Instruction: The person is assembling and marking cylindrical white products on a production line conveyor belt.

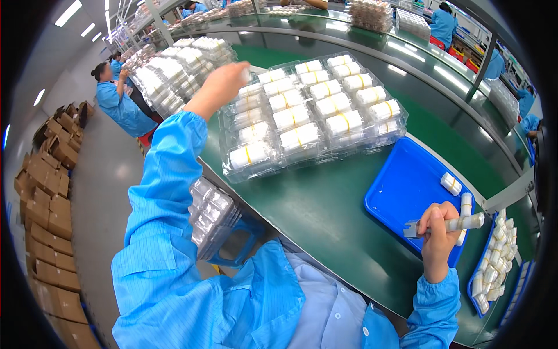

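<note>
My left hand (224, 84) reaches out to the far left corner of a clear plastic blister tray (401, 125) and touches a white roll there, fingers closed on it. The tray holds several white rolls with yellow bands (293, 116) in rows. My right hand (439, 235) is closed on a small bundle of white rolls (462, 223), held over the near edge of a blue tray (401, 186). A couple of loose white rolls (451, 184) lie in that blue tray.
The work sits on a green conveyor table (325, 215). A stack of empty clear trays (212, 218) rests by my left side. Another blue bin of white rolls (494, 262) stands at right. More filled trays (174, 70) lie farther left. Other workers in blue sit around; cardboard boxes (49, 203) pile on the floor.
</note>
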### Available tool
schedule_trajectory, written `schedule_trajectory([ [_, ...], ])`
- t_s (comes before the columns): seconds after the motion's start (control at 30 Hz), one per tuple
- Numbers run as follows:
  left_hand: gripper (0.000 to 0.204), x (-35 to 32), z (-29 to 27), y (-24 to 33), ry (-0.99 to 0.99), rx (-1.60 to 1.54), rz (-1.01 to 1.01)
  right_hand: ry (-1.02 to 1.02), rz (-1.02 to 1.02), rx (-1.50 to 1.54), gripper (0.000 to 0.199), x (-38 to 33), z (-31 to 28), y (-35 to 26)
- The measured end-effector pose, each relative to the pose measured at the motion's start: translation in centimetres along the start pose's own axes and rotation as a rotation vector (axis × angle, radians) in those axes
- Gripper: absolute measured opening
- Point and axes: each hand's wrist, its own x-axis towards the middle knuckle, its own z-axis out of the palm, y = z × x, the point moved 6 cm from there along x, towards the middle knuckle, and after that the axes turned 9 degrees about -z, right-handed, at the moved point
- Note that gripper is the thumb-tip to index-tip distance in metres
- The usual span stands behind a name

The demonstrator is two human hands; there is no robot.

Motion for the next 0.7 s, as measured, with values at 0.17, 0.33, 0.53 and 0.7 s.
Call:
schedule_trajectory([
  [0.17,0.041,0.6,2.3,-0.1,-0.213,0.021,-0.171,0.0,-0.042,-0.076,0.023,0.0,-0.5,-0.6],
  [0.33,0.034,-4.7,-5.6,13.2,0.191,-0.106,0.225,0.123,-0.252,-0.165,0.024,0.9,-3.8,-4.1],
  [0.53,0.026,-14.1,-4.4,35.1,-0.099,-0.679,0.657,0.281,-0.411,-0.066,0.024,2.2,-7.9,-8.9],
  [0.7,0.02,-8.3,5.9,49.5,-0.065,-0.707,0.614,0.336,-0.514,-0.011,0.024,2.1,-9.9,-11.2],
])
